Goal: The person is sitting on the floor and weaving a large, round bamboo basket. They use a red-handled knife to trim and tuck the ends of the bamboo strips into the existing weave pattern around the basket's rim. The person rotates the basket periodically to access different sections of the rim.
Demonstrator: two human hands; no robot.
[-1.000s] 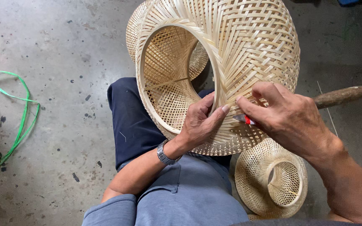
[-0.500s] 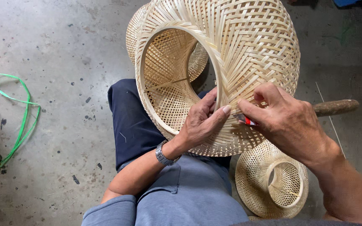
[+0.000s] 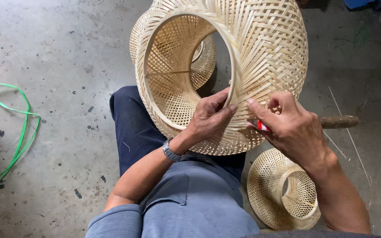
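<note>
I had the large woven bamboo lampshade point(image 3: 261, 57) resting on my lap, opening facing me. My left hand point(image 3: 208, 117) gripped its lower rim, thumb inside. My right hand point(image 3: 294, 128) pinched a small red-handled tool point(image 3: 263, 126) against the weave. A smaller woven shade point(image 3: 265, 185) lay on the concrete floor point(image 3: 58, 53) beside my right forearm.

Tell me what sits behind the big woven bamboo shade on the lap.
Behind the big bamboo shade, a smaller woven shade shows through its open ring and at its left edge. The big shade's weave covers the rest of it.
</note>
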